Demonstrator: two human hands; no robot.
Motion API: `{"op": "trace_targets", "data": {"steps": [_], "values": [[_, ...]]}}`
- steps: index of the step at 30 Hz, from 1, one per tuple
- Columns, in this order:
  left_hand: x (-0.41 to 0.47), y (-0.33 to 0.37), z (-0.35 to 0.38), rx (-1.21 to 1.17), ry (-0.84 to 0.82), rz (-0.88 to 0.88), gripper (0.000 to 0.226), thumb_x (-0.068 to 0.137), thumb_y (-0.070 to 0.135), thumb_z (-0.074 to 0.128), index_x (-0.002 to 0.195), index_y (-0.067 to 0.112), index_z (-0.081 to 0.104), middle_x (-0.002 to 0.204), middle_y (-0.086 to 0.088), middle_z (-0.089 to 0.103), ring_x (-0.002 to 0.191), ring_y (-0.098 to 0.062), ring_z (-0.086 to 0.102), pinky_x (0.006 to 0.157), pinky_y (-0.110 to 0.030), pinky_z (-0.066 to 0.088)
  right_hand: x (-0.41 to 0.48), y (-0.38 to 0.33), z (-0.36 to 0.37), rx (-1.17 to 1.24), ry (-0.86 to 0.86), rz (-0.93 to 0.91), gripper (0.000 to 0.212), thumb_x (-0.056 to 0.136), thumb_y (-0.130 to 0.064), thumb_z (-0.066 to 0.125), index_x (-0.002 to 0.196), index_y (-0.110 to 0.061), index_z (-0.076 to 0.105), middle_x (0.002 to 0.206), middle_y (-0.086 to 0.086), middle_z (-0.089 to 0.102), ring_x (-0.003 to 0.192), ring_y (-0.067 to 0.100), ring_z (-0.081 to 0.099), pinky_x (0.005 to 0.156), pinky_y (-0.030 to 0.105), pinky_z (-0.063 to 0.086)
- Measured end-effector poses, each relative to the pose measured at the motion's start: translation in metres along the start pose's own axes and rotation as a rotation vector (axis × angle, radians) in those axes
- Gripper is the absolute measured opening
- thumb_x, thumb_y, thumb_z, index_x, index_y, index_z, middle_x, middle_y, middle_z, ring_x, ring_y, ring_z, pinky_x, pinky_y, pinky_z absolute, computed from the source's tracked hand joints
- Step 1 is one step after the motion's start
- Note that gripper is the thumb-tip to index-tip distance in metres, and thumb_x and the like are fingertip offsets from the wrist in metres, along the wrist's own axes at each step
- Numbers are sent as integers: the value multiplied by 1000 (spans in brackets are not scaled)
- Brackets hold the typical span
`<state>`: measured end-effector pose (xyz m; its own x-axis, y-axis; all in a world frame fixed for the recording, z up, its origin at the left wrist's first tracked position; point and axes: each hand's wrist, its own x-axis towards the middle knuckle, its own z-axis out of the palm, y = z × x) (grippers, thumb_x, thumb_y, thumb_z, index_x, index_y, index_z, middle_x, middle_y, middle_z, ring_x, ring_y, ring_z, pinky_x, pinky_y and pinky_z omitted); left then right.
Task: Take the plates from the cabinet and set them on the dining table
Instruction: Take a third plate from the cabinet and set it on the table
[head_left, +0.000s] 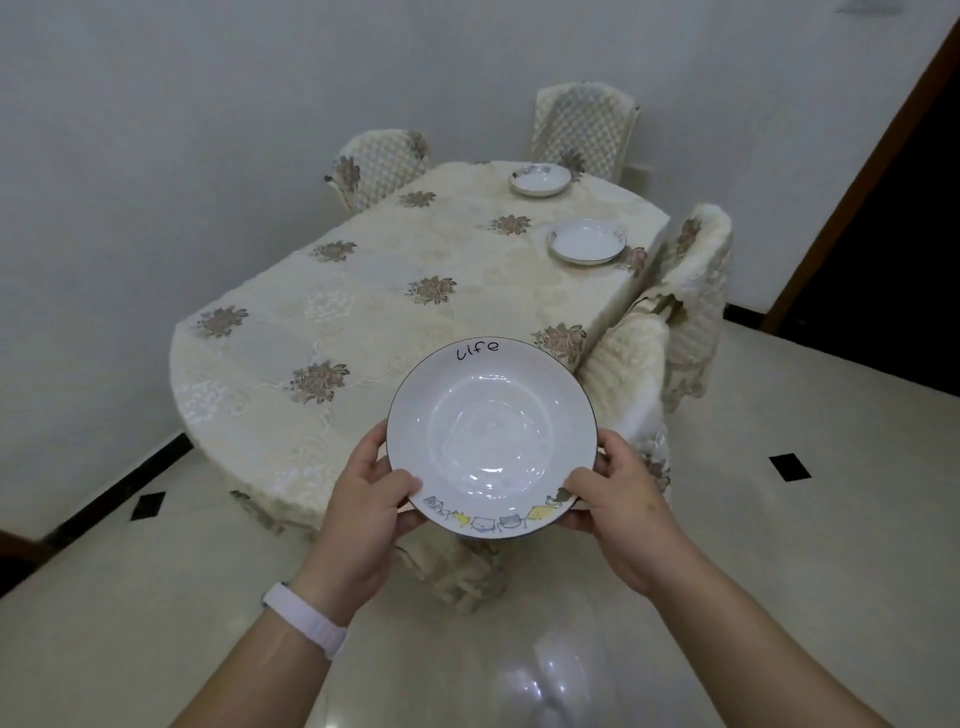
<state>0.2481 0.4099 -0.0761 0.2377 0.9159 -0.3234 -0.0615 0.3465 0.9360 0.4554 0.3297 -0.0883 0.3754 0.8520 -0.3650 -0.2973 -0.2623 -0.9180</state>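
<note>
Holding a deep white plate (491, 436) up in the air, level, at the near end of the dining table (363, 322); hard to say whether over the cloth or just short of it. Gripping it with the left hand (363, 514) at the near-left rim, thumb on top, and with the right hand (618, 499) at the near-right rim, same way. Reading "Life" on the far rim, cartoon figures along the near one. Wearing a white wristband (306, 618) on the left wrist.

Facing an oval table under a cream tablecloth with brown flower patches. Spotting a far plate (539, 179) and a nearer plate (587, 241) along its right side, apart from each other. Counting four covered chairs (382, 161) round it. Standing on a glossy pale floor (156, 597) with black diamond insets, plain white wall (156, 130) behind, dark doorway (883, 234) at right.
</note>
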Motion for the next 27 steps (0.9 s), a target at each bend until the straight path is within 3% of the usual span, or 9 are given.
{"op": "trace_targets", "data": {"steps": [3,7,10,12,14,17,20,22,27], "values": [[20,4,1,-13,35,-10,67,83,-13,44,133,30,52,111,-9,70,87,-25,65,70,-41,58,24,-6,3,11,-27,26,44,88,9,48,117,-22,55,109,1,72,91,26,72,62,35,58],[52,7,-6,-15,56,-19,66,83,-13,45,132,31,53,108,-6,71,88,-24,65,68,-38,58,54,-11,13,7,-58,48,43,89,10,46,116,-22,55,109,0,72,89,21,73,63,32,58],[77,6,-14,-16,31,-26,67,84,-14,45,133,30,52,106,-3,72,85,-20,68,67,-36,57,77,-11,25,-13,-38,58,44,88,11,45,116,-21,56,106,2,73,85,21,74,64,36,60],[97,6,-21,-20,11,-34,66,84,-14,45,134,29,52,104,-3,73,81,-19,69,66,-36,59,92,-11,36,-39,-8,53,44,88,11,46,115,-22,56,105,4,73,87,26,73,71,47,62],[119,8,-26,-27,-12,-58,66,85,-15,45,134,28,52,103,-4,72,80,-18,69,66,-36,59,105,-13,47,-64,36,59,43,87,9,48,113,-23,57,105,6,73,92,34,71,79,55,59],[149,15,-35,-49,-71,-81,66,85,-14,45,135,29,52,102,-4,72,81,-20,68,66,-36,58,125,-18,62,-78,90,72,43,87,10,48,112,-24,58,102,8,73,95,39,69,79,60,54],[186,20,-44,-47,-110,-97,66,85,-14,46,136,28,51,99,-2,72,83,-19,67,67,-37,57,148,-24,79,-101,117,78,44,88,10,48,116,-22,58,98,5,74,85,28,73,64,44,61],[205,24,-50,-41,-131,-114,66,85,-14,46,135,29,52,99,0,72,83,-17,67,67,-36,57,161,-26,90,-118,135,96,44,89,10,47,118,-21,57,102,6,73,80,22,72,56,29,56],[251,32,-71,-25,-231,-123,65,85,-14,45,130,32,55,105,-2,72,86,-16,68,68,-35,57,190,-24,116,-127,178,100,41,89,10,47,118,-18,56,107,13,67,79,23,69,52,23,52]]}}
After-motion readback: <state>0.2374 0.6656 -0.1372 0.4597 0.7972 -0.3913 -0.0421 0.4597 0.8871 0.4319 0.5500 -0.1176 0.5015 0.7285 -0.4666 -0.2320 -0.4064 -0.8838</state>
